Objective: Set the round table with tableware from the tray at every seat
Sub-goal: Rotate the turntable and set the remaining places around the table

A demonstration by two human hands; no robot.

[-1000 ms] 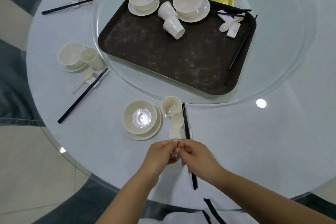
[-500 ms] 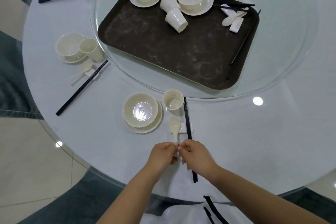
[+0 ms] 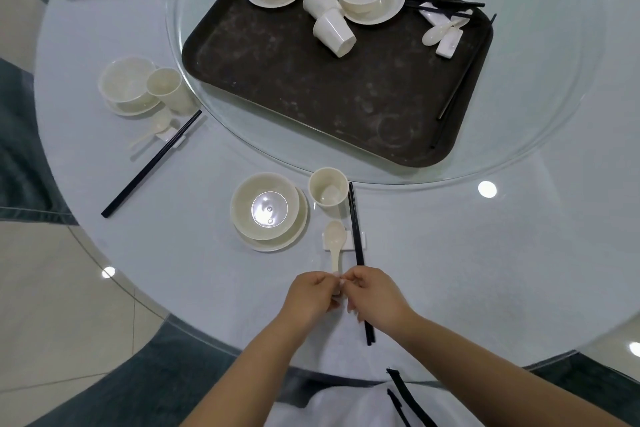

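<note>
I see both hands pinching the spoon (image 3: 335, 246) handle end: left hand (image 3: 311, 298), right hand (image 3: 372, 296). Its bowl lies on the rest (image 3: 327, 242) beside the chopsticks (image 3: 356, 246). Long axis runs from me toward the tray (image 3: 311, 97), bowl far. Risk: a sideways nudge rolls the chopsticks or tips the cup (image 3: 328, 187).

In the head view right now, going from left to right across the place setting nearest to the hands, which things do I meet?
bowl on its saucer → cup → spoon → chopsticks
</note>
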